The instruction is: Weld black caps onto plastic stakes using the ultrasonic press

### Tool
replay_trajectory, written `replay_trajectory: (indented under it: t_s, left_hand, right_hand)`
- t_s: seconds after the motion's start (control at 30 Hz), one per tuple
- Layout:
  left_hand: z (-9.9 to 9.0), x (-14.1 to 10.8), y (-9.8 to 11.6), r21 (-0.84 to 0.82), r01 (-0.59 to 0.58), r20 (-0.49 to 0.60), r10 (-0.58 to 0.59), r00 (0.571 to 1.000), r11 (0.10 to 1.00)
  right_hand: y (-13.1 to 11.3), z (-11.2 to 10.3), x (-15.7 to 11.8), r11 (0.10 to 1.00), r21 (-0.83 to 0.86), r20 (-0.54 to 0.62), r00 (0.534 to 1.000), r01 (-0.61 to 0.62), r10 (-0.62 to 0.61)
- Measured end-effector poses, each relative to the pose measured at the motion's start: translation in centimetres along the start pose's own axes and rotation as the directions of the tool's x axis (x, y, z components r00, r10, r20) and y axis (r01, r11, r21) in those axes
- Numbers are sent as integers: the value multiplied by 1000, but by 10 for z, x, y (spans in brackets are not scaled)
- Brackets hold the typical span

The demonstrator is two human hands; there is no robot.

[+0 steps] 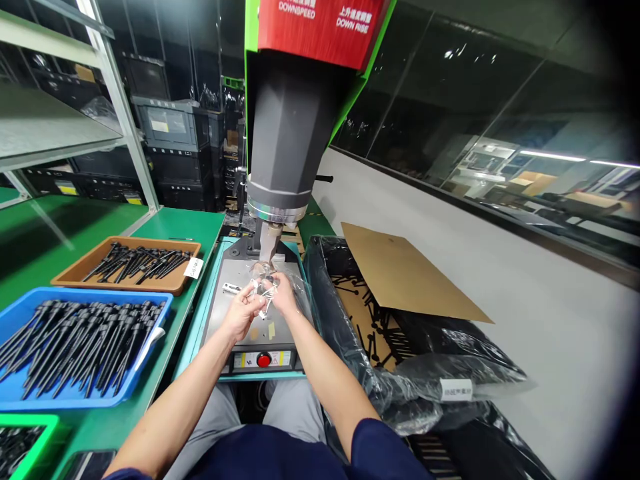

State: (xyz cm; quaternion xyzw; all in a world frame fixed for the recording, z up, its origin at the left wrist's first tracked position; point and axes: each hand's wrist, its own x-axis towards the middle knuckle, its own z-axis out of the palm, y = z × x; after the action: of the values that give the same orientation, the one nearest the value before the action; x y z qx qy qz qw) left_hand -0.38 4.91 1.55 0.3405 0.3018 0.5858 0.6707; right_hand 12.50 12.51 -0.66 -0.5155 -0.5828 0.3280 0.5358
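Over the metal plate of a press machine, my left hand [242, 312] and my right hand [283, 295] meet. Between their closed fingers is a crumpled bundle of clear plastic and thin white strips [269, 301]; its exact kind is too small to make out. Directly above sits the tapered metal tip [270, 241] of the machine's grey head [295, 127]. A small white slotted bracket [231, 288] is on the plate, left of the fingers. At the machine's front, nearer my lap, is a red button [263, 360].
On the green table at left are an orange tray [63, 272] and a blue tray [169, 303] of black rod-like parts, plus a green bin [47, 421]. At right, a plastic-lined box [345, 320] holds similar parts, partly under a cardboard sheet [410, 270].
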Motion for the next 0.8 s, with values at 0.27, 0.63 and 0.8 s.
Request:
replay_trajectory:
  t_s: [0.27,0.63,0.8]
  left_hand:
    - [-22,-21,-25,81,53,-91,-46,995,995]
    - [-78,-62,-31,574,164,-338,49,940,803]
    - [-49,-91,-16,543,73,-44,-58,997,837]
  right_hand:
    - [16,-17,-97,769,446,290,887,-458,359]
    - [-18,-51,-144,712,487,478,837,-506,267]
    - [-29,-35,-130,692,576,405,887,-436,222]
